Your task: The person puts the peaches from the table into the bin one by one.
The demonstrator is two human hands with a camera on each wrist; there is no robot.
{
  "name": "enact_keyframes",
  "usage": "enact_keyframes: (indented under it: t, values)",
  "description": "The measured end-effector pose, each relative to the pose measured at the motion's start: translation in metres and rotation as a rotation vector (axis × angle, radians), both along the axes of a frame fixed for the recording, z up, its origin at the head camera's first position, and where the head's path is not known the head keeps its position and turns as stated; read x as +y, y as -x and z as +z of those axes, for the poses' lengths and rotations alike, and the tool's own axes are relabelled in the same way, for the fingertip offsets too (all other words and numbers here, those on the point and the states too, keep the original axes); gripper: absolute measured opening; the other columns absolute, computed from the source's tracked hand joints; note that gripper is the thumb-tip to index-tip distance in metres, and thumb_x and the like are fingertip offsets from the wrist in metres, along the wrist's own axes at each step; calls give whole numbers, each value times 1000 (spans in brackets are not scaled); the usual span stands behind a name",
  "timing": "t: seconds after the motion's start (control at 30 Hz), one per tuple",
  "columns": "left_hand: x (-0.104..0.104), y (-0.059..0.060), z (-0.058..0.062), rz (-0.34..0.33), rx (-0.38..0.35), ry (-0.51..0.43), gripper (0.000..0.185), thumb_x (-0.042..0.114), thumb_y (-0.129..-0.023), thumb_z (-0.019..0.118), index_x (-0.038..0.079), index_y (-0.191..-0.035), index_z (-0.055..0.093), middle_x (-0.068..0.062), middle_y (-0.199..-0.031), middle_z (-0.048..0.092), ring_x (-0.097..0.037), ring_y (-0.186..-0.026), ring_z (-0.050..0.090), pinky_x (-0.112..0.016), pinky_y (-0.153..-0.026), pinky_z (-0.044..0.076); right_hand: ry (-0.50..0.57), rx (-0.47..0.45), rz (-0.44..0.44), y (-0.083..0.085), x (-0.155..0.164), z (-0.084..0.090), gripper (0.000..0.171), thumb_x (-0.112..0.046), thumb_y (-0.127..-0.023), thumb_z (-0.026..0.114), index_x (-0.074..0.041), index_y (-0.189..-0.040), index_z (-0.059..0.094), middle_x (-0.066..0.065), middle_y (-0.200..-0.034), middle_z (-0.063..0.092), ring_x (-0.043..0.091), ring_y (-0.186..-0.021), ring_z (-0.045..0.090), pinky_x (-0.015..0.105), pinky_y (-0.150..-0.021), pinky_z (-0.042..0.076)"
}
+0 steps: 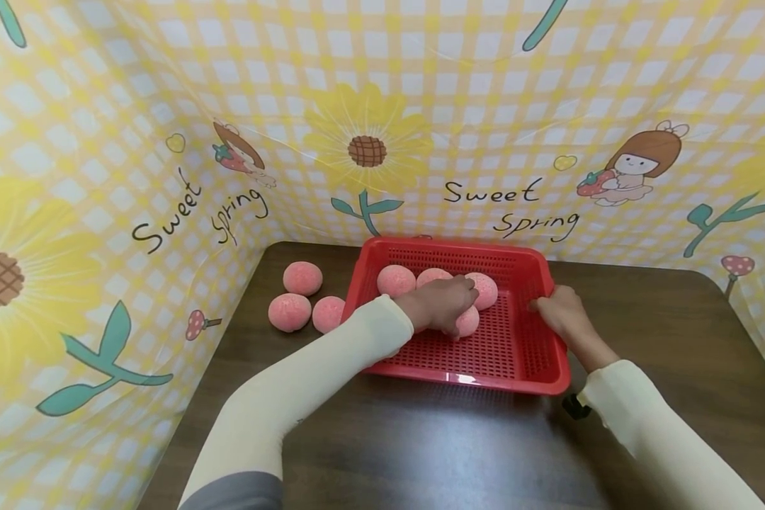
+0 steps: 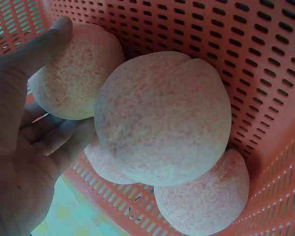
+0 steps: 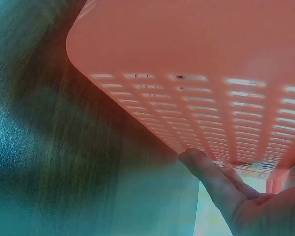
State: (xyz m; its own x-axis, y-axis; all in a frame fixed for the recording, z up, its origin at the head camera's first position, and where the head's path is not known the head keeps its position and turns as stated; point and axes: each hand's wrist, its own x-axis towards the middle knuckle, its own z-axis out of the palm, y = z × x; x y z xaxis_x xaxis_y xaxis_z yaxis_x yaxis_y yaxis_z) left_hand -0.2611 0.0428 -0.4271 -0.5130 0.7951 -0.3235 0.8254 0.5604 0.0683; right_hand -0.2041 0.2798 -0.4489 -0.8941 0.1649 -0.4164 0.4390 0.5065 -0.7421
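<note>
Fingers of the left hand (image 1: 443, 303) curled loosely around a peach (image 2: 162, 118) inside the red basket (image 1: 459, 372), three more peaches beside it. Right hand (image 1: 561, 312) gripped the basket's right rim, fingers bent. Farther left, three loose peaches (image 1: 302, 297) sat on the table (image 1: 421, 446).

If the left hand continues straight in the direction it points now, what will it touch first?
The left hand points right, across the red basket, and already rests on a peach. Going on, it would probably meet the peach just beyond its fingertips, though depth is unclear.
</note>
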Motion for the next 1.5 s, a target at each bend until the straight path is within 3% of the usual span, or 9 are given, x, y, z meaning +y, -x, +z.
enact_keyframes:
  t: [0.13, 0.3, 0.6, 0.97, 1.1, 1.27, 1.33, 1.5]
  values:
    - [-2, -1, -2, -13, 20, -12, 72, 38, -81, 86, 11, -140, 56, -7, -142, 56, -19, -125, 57, -29, -92, 56, 5, -9, -2, 0, 0, 0, 45, -11, -93, 52, 14, -131, 46, 30, -107, 69, 25, -72, 76, 42, -65, 63]
    - [-3, -1, -4, -11, 22, -25, 70, 36, -78, 89, 11, -134, 56, -5, -134, 56, -15, -112, 54, -27, -92, 54, 1, -7, -8, 0, -1, 0, 45, -12, -93, 52, 13, -130, 46, 30, -107, 69, 25, -73, 76, 42, -65, 63]
    - [-5, -2, -3, -49, 58, -17, 73, 38, -75, 91, 11, -133, 55, -5, -132, 55, -18, -120, 53, -29, -99, 51, -5, -7, -8, 0, 0, 0, 46, -12, -94, 52, 13, -132, 45, 31, -109, 69, 26, -74, 77, 42, -65, 63]
    - [-8, -2, -1, -30, 20, -26, 75, 40, -80, 87, 11, -138, 49, -5, -139, 52, -18, -127, 49, -31, -106, 49, -20, -17, 0, 1, -1, 1, 46, -13, -96, 52, 13, -133, 45, 32, -112, 68, 25, -74, 76, 42, -66, 64]
    - [-13, 3, 7, -33, 6, -53, 74, 40, -81, 86, 11, -139, 52, -5, -139, 53, -19, -130, 50, -33, -106, 49, -22, -12, 5, 2, -2, 1, 47, -13, -95, 52, 12, -133, 45, 32, -115, 67, 26, -76, 77, 42, -67, 64]
    - [-30, 17, 28, -9, -3, -101, 62, 44, -89, 78, 10, -136, 56, -3, -133, 55, -18, -124, 51, -35, -105, 48, -27, -8, 6, 3, -1, 1, 49, -13, -95, 52, 13, -136, 44, 33, -116, 66, 26, -77, 76, 41, -67, 63]
    - [-40, 23, 37, 1, 26, -105, 60, 48, -92, 73, 9, -134, 57, -3, -131, 55, -19, -121, 51, -36, -104, 47, -23, -16, 2, 4, -1, 0, 49, -13, -95, 51, 14, -136, 44, 33, -115, 67, 25, -76, 76, 41, -67, 64]
    - [-69, 33, 57, 103, 89, -118, 61, 50, -94, 69, 6, -134, 56, -7, -126, 55, -24, -118, 53, -43, -104, 45, -27, -18, -9, 2, 1, 0, 47, -13, -95, 52, 13, -134, 45, 32, -113, 68, 26, -76, 77, 42, -66, 63]
